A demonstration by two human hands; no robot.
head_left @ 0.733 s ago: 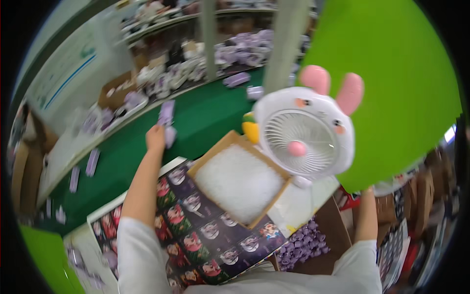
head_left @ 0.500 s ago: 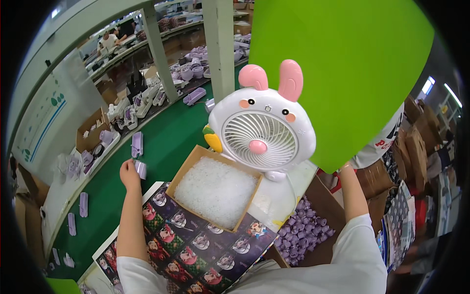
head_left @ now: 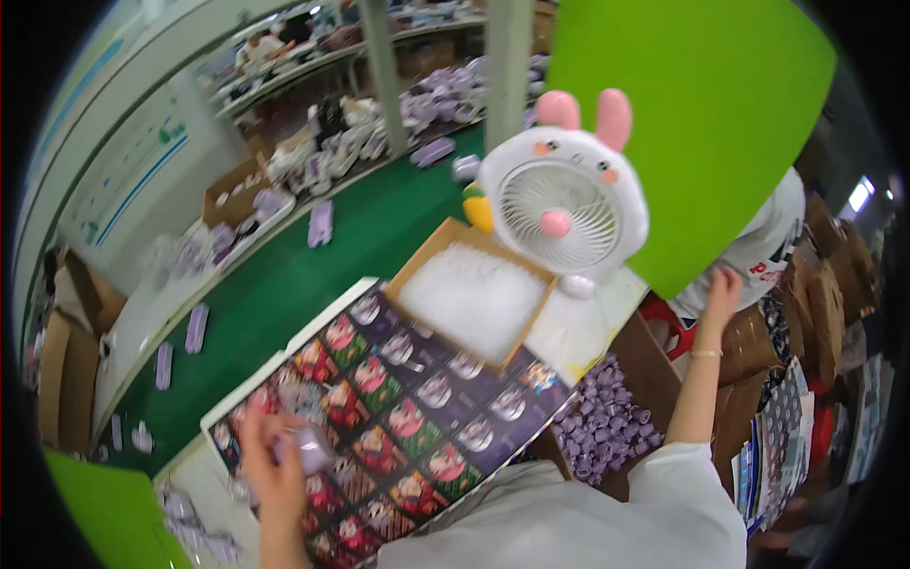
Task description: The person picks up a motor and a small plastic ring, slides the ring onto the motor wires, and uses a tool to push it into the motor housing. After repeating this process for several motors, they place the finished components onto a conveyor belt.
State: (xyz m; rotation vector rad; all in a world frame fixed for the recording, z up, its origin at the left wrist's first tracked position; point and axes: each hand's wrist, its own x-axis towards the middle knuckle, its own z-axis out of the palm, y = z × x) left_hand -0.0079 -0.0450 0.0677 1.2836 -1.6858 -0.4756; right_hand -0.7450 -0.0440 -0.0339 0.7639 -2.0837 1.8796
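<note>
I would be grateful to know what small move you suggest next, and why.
Perhaps bring the right hand in toward the mat: it is stretched out to the right, seemingly empty, while the left hand holds a purple part over the mat, where a second hand might help steady it.

The left hand (head_left: pixel 273 463) (blurred) partly hides a purple part (head_left: pixel 313 450).

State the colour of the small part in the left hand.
The small part is light purple; it shows best in the head view, slightly blurred.
</note>
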